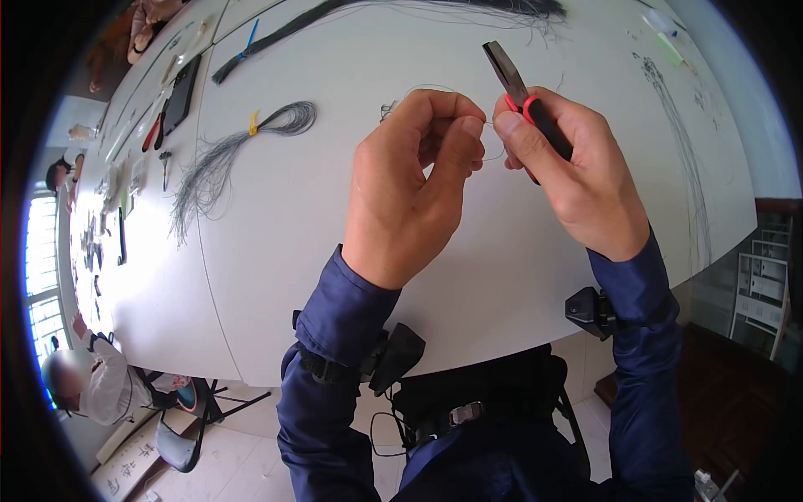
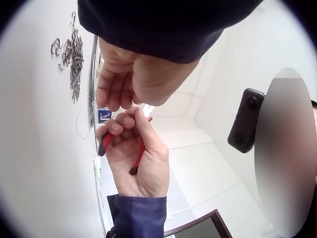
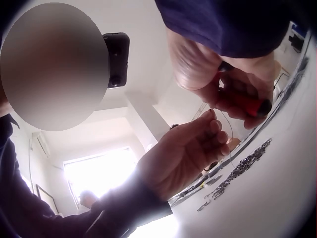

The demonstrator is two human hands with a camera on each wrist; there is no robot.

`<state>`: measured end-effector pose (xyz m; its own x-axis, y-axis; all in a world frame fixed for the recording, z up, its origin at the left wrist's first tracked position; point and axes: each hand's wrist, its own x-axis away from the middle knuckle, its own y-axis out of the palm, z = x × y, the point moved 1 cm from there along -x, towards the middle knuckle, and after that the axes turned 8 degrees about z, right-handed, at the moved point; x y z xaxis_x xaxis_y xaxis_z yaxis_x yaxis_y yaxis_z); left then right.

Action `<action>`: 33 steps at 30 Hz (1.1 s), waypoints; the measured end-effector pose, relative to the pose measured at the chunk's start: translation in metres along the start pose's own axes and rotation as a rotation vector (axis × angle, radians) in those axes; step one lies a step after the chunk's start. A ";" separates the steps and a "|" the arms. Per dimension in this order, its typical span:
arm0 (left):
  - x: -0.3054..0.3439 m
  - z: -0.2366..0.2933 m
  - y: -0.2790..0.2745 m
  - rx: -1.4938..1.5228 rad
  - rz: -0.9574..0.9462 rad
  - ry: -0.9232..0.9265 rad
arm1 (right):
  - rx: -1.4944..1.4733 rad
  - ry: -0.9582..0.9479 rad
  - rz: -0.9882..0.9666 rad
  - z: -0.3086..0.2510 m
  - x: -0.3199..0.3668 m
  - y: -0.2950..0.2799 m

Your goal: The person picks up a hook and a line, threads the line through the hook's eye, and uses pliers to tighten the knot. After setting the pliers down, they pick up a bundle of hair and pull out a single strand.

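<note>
Both hands are raised over the white table, fingertips close together. The left hand (image 1: 410, 184) pinches a thin wire (image 1: 495, 157) between thumb and fingers. Curled round red-and-black pliers (image 1: 548, 130), the right hand (image 1: 585, 171) has its thumb and forefinger at the wire near the left fingertips; whether it grips the wire is hard to tell. The pliers' metal nose points up and away from the wire. In the right wrist view, the wire (image 3: 231, 130) arcs down between the hands. A pile of small metal pieces (image 2: 76, 64) lies on the table, mostly hidden behind the left hand in the head view.
A grey wire bundle with a yellow tie (image 1: 253, 124) lies left on the table (image 1: 276, 276). A dark bundle (image 1: 284, 35) crosses the back, and loose strands (image 1: 682, 151) lie at the right. Tools, including a black tray (image 1: 182, 94), are at the far left; a seated person (image 1: 104, 381) is beyond.
</note>
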<state>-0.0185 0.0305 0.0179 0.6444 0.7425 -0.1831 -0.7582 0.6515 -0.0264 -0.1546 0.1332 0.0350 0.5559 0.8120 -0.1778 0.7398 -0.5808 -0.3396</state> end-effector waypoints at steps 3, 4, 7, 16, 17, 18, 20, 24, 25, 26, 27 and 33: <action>0.000 0.000 0.000 -0.011 0.002 0.012 | -0.005 0.000 -0.002 -0.001 0.000 0.001; 0.000 -0.001 0.000 -0.012 -0.002 0.015 | -0.005 0.003 -0.003 -0.002 0.001 0.001; 0.000 0.000 0.000 -0.019 -0.001 0.011 | 0.005 0.013 -0.018 -0.005 0.002 -0.001; -0.001 -0.001 0.000 0.067 -0.029 -0.059 | -0.063 -0.002 0.014 -0.001 0.002 0.000; -0.001 -0.001 0.000 0.097 -0.041 -0.076 | -0.062 0.002 0.011 -0.001 0.002 0.000; -0.001 0.000 0.000 0.114 -0.046 -0.078 | -0.061 0.006 0.008 -0.001 0.002 -0.001; -0.001 0.000 0.000 0.150 -0.057 -0.083 | -0.053 0.022 -0.001 -0.003 0.001 -0.002; -0.002 0.001 -0.001 0.204 -0.061 -0.117 | -0.028 0.066 -0.042 -0.005 0.001 -0.005; -0.001 0.003 -0.001 0.207 -0.058 -0.122 | -0.022 0.075 -0.056 -0.005 0.001 -0.005; -0.001 0.004 -0.001 0.209 -0.056 -0.127 | -0.023 0.076 -0.058 -0.006 0.001 -0.005; -0.001 0.003 -0.001 0.193 -0.061 -0.126 | -0.025 0.076 -0.060 -0.006 0.001 -0.005; -0.002 0.001 -0.003 0.209 -0.070 -0.165 | -0.027 0.017 0.005 0.000 0.001 -0.003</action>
<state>-0.0176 0.0274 0.0198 0.7149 0.6987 -0.0249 -0.6853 0.7074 0.1730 -0.1564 0.1354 0.0362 0.5659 0.8081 -0.1637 0.7466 -0.5865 -0.3140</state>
